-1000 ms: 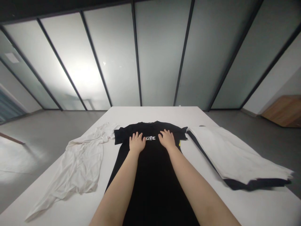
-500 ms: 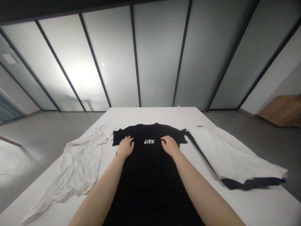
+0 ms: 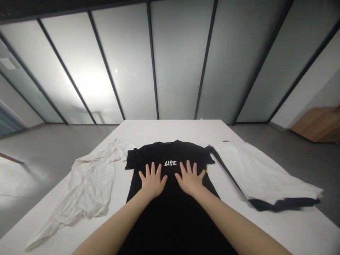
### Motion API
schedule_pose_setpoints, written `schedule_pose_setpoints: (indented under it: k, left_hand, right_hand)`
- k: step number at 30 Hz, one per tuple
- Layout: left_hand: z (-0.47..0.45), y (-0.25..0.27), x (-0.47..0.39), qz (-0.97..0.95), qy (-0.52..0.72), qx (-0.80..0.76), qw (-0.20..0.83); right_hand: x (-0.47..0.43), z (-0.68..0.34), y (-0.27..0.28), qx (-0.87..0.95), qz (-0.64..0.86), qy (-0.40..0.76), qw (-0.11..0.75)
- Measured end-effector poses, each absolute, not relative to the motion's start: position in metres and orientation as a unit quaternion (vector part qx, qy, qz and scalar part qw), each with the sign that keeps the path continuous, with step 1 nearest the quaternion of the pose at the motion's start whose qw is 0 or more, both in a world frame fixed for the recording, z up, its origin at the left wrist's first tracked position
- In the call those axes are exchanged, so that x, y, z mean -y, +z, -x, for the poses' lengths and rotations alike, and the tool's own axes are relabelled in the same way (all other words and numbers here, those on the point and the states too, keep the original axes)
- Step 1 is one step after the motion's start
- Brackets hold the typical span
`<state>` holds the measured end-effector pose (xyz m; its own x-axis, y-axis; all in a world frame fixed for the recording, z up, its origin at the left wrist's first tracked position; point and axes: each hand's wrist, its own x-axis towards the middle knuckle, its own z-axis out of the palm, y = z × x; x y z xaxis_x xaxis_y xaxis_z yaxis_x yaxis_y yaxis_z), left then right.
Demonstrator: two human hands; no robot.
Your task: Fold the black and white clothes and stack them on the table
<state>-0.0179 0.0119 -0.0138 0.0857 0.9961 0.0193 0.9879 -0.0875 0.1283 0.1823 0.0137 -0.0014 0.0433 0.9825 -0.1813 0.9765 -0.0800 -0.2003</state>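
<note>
A black T-shirt [image 3: 170, 152] lies spread on the white table, collar toward the far end and white lettering [image 3: 170, 163] across its chest. My left hand [image 3: 152, 182] rests palm down on the left part of the shirt, fingers spread. On the right part, my right hand [image 3: 190, 179] also lies flat with fingers apart. Both hands are just below the lettering and hold nothing. The lower part of the shirt merges with black cloth near my body, so its hem cannot be made out. A bit of yellow shows at the shirt's right side.
A crumpled white garment [image 3: 90, 184] lies along the left side of the white table [image 3: 170, 128]. On the right, white cloth [image 3: 265, 173] is stacked over dark cloth [image 3: 284, 204], overhanging toward the table's edge. Frosted glass panels [image 3: 180, 63] stand beyond.
Both hands have slid toward me and inward over the shirt, from beside the lettering to below it, and their fingers have spread. The lettering now reads upright and the sleeves lie slightly lower.
</note>
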Motion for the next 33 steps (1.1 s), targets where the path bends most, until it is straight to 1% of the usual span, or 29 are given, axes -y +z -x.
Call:
schedule_pose_setpoints:
  k: [13,23,27,31,33]
  left_hand:
    - [0.009,0.002,-0.109,-0.704,0.062,-0.703,0.081]
    - [0.01,0.004,-0.148,-0.707,0.058,-0.702,0.068]
    - [0.007,0.004,-0.15,-0.701,0.092,-0.705,0.06]
    - [0.016,0.01,-0.137,-0.68,0.192,-0.708,-0.004]
    - [0.025,0.014,-0.129,-0.682,0.203,-0.703,-0.017]
  right_hand:
    - [-0.099,-0.185,0.016,0.643,0.75,0.149,0.029]
    - [-0.139,-0.192,0.01,0.656,0.742,0.127,0.054]
    - [-0.143,-0.192,0.007,0.66,0.738,0.113,0.083]
    - [-0.138,-0.198,0.007,0.647,0.743,0.058,0.162]
    - [-0.132,-0.203,0.009,0.646,0.739,0.04,0.188]
